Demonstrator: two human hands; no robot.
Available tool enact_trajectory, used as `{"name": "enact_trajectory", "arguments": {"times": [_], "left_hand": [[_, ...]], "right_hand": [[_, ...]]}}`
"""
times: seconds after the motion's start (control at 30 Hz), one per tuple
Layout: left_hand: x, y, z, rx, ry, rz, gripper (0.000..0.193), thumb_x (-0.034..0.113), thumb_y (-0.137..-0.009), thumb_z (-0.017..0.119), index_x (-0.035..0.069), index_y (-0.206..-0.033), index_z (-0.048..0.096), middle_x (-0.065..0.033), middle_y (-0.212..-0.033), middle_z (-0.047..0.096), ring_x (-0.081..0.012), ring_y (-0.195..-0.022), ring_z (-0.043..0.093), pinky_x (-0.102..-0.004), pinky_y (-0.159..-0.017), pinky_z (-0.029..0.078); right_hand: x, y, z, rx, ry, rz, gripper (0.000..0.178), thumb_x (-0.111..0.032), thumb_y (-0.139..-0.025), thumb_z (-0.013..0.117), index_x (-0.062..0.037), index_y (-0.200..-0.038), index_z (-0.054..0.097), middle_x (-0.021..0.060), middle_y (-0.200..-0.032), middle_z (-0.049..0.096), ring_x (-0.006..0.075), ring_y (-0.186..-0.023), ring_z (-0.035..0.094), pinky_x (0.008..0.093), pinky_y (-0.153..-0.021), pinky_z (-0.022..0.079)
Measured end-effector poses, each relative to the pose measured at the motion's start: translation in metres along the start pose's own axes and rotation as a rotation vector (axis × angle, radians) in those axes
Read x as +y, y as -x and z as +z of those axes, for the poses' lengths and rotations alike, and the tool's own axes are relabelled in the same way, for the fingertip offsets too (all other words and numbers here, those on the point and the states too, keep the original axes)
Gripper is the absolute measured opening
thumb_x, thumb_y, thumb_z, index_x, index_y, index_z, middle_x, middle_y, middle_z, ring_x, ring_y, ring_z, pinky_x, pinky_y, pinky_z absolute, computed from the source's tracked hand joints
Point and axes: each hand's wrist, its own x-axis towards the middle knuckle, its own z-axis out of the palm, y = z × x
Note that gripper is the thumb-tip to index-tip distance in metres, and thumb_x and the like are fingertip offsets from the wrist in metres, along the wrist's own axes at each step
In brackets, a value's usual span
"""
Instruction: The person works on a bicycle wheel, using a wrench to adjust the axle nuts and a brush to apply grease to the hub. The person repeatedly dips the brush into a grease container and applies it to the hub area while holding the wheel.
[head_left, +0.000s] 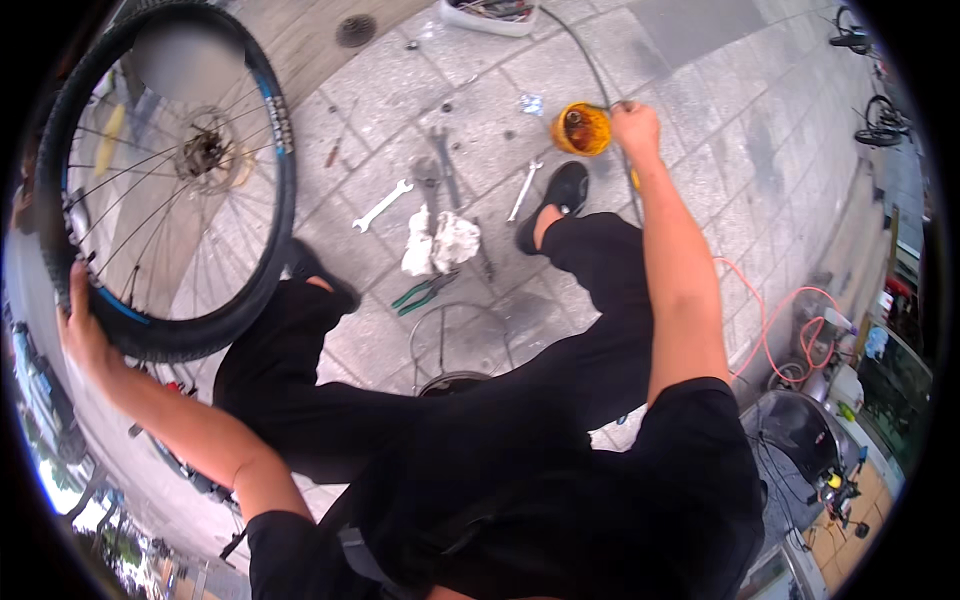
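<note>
A bicycle wheel (203,152) with a black knobby tyre, spokes and a disc rotor stands on the left against my leg. Around the lower left of its rim, my left hand (88,335) grips the tyre. My right hand (636,132) is closed beside a yellow tub (581,129) with brown, greasy-looking smears inside. What its fingers pinch, if anything, is too small to tell. A dark hose or cable (583,52) runs to that hand and shows again below the wrist.
Between my feet lie an open-ended wrench (383,205), another wrench (523,191), crumpled white rags (440,243) and green-handled pliers (422,293). A white tool tray (490,17) stands at the far edge. An orange cord (762,305) curls on the right near a dark bin-like container (790,435).
</note>
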Motion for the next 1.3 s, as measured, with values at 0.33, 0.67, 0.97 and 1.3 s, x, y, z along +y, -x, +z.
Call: {"name": "enact_trajectory", "arguments": {"times": [0.33, 0.67, 0.97, 1.3], "left_hand": [[0.023, -0.018, 0.015, 0.041, -0.115, 0.05, 0.06, 0.038, -0.088, 0.079, -0.007, -0.125, 0.067, -0.0142, -0.125, 0.067, -0.0226, -0.112, 0.064, -0.033, -0.099, 0.049], [0.051, 0.002, 0.038, 0.108, -0.128, -0.007, 0.061, 0.036, -0.091, 0.075, -0.007, -0.131, 0.064, -0.0162, -0.135, 0.064, -0.0234, -0.123, 0.06, -0.0332, -0.109, 0.043], [0.045, -0.01, 0.029, 0.102, -0.219, 0.07, 0.101, 0.048, -0.081, 0.083, -0.017, -0.145, 0.041, -0.0234, -0.136, 0.06, -0.0286, -0.123, 0.059, -0.0357, -0.107, 0.044], [0.02, -0.032, 0.012, 0.085, -0.275, 0.144, 0.085, 0.052, -0.08, 0.082, -0.01, -0.133, 0.06, -0.0183, -0.13, 0.065, -0.0263, -0.116, 0.062, -0.0356, -0.102, 0.046]], "right_hand": [[0.042, -0.009, 0.055, -0.084, 0.167, 0.01, 0.032, -0.031, -0.089, 0.061, -0.0107, -0.107, 0.078, 0.0246, -0.105, 0.072, 0.0434, -0.103, 0.068, 0.0476, -0.094, 0.053], [0.032, -0.013, 0.094, -0.049, 0.076, 0.198, 0.035, -0.028, -0.088, 0.06, -0.0038, -0.108, 0.076, 0.0258, -0.109, 0.071, 0.0434, -0.107, 0.067, 0.048, -0.096, 0.053], [0.039, -0.026, 0.127, 0.055, -0.15, 0.444, 0.023, -0.014, -0.081, 0.063, 0.0028, -0.092, 0.074, 0.0263, -0.103, 0.073, 0.0411, -0.102, 0.07, 0.043, -0.092, 0.054], [0.042, -0.014, 0.112, -0.016, -0.762, 0.713, 0.006, -0.001, -0.087, 0.058, 0.0033, -0.085, 0.062, 0.0143, -0.072, 0.066, 0.0181, -0.052, 0.056, 0.0329, -0.04, 0.033]]}}
